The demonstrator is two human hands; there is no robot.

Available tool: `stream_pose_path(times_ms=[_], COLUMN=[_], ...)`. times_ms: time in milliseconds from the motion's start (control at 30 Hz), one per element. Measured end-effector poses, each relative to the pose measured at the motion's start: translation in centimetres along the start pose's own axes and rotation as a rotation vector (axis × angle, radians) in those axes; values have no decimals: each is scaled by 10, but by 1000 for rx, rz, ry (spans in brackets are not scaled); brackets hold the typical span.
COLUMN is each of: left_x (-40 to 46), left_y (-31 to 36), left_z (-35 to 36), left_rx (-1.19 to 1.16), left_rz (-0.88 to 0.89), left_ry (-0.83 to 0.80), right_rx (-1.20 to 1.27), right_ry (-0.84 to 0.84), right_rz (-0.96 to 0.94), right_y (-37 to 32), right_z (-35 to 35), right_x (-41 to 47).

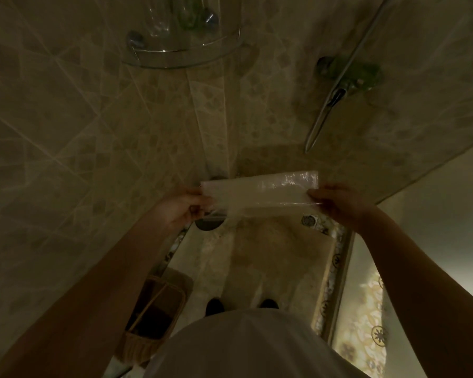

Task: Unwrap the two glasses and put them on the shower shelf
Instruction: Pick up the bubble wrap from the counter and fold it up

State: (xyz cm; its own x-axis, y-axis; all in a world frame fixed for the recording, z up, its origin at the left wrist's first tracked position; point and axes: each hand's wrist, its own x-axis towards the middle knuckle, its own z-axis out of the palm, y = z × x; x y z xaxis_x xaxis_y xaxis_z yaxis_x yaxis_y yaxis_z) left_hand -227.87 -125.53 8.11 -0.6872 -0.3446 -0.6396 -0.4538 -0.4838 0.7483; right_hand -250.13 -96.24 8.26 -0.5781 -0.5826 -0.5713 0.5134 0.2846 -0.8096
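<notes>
Overhead, the curved clear-glass corner shower shelf (pixel 186 54) already carries what looks like clear glassware, blurred. Well below it, a flat translucent bubble-wrap sheet (pixel 260 193) stretches crosswise, its long axis running hand to hand. The left hand (pixel 180 210) and right hand (pixel 339 203) each pinch one end, equally near.
</notes>
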Motion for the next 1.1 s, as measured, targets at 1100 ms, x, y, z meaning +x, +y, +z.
stream_pose_path(times_ms=[1100], left_x=[26], left_y=[-43], left_z=[-84], left_rx=[57], left_rz=[57], left_ry=[159], right_rx=[-107], right_ry=[103], right_rz=[-74], right_y=[28], right_z=[63], right_x=[62])
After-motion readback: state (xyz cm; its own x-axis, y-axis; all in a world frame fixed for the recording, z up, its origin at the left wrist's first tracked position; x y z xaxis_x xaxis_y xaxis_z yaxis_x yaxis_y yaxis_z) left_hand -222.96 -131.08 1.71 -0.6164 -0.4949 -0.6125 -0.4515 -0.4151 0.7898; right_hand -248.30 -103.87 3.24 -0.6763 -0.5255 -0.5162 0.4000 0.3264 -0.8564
